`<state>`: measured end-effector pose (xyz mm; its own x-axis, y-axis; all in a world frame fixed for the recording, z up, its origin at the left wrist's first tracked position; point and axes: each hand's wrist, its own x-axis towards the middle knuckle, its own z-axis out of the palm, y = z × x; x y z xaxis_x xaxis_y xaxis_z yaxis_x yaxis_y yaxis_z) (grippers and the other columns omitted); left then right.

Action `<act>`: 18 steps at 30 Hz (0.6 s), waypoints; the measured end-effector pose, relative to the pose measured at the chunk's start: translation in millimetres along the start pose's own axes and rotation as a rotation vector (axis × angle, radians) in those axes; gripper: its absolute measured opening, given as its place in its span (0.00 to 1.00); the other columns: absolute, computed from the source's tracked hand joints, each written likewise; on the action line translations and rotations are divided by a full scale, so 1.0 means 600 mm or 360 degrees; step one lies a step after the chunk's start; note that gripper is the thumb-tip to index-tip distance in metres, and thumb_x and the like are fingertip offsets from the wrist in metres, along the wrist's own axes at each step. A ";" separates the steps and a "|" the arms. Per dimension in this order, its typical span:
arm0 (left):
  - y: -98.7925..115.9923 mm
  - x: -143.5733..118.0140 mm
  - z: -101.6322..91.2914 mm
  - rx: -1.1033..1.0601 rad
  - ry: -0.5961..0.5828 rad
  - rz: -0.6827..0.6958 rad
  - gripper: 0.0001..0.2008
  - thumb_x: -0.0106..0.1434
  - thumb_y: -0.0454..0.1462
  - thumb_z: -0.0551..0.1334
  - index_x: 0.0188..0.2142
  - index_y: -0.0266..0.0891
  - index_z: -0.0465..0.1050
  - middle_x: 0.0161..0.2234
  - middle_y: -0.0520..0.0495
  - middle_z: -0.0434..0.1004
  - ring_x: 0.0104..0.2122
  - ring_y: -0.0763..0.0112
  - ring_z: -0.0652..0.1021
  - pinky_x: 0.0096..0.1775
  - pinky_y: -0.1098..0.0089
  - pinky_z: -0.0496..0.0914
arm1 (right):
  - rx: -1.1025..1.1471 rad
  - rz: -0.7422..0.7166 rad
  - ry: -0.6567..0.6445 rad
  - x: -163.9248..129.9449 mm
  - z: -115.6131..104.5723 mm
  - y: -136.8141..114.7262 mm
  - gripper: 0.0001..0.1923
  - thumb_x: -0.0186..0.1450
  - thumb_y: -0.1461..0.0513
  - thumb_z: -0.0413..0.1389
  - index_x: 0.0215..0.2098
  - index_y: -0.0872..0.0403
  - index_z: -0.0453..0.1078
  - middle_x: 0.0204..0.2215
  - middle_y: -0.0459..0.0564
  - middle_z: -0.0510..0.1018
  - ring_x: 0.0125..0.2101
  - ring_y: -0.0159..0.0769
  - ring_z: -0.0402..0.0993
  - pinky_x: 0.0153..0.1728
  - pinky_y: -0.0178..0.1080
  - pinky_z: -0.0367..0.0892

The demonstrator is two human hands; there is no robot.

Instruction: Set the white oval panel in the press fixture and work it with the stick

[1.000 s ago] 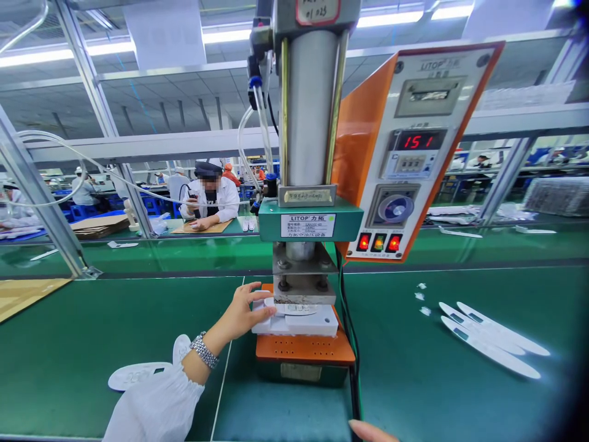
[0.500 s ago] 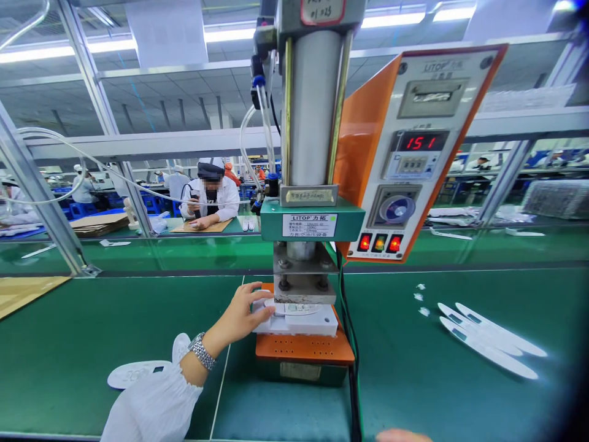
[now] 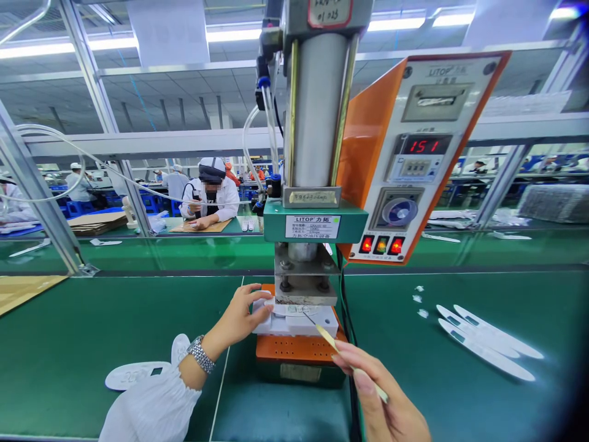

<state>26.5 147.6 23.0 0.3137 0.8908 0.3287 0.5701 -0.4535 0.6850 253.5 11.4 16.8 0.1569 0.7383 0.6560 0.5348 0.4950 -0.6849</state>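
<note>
A slender pick [image 3: 326, 336] with a pale yellow handle is held by the right hand [image 3: 381, 393], pinched between thumb and fingers, its thin dark tip directed up and to the left at the white insole [image 3: 288, 310]. Whether the insole is touched by the tip cannot be told. The left hand [image 3: 239, 316] is laid at the left end of the white block [image 3: 285, 329], thumb and forefinger slightly parted; whether anything is gripped there cannot be told. A metal watch [image 3: 201, 354] is worn on the left wrist.

The insole is seated on the block, just below the metal pressing plate [image 3: 305, 296], by which its rear part is hidden. The block is carried by an orange base plate [image 3: 285, 351]. Above the pressing plate, the press cylinder [image 3: 319, 110] is flanked by brass-coloured rods; to its right an orange-sided control box [image 3: 391, 209] is mounted, with "151" shown in red and three switches lit.

On the green desk [image 3: 138, 319], two printed insoles [image 3: 131, 376] are seen beside the left forearm, and three more white pieces [image 3: 488, 344] are fanned out at the right, near small white scraps [image 3: 417, 299]. Cardboard [image 3: 30, 291] is placed at the far left. Beyond, a co-worker [image 3: 225, 199] in white is seen.
</note>
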 end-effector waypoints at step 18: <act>-0.004 0.005 0.009 -0.0185 0.0013 -0.0035 0.13 0.61 0.44 0.57 0.40 0.45 0.76 0.51 0.42 0.69 0.55 0.59 0.65 0.56 0.56 0.61 | -0.0216 -0.0047 -0.0049 0.029 0.025 0.016 0.12 0.68 0.58 0.46 0.40 0.49 0.71 0.41 0.46 0.78 0.43 0.33 0.75 0.44 0.30 0.70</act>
<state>30.1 151.4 18.5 0.2956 0.9008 0.3180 0.4846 -0.4283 0.7627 248.6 35.7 16.9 0.1153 0.7390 0.6637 0.6463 0.4516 -0.6151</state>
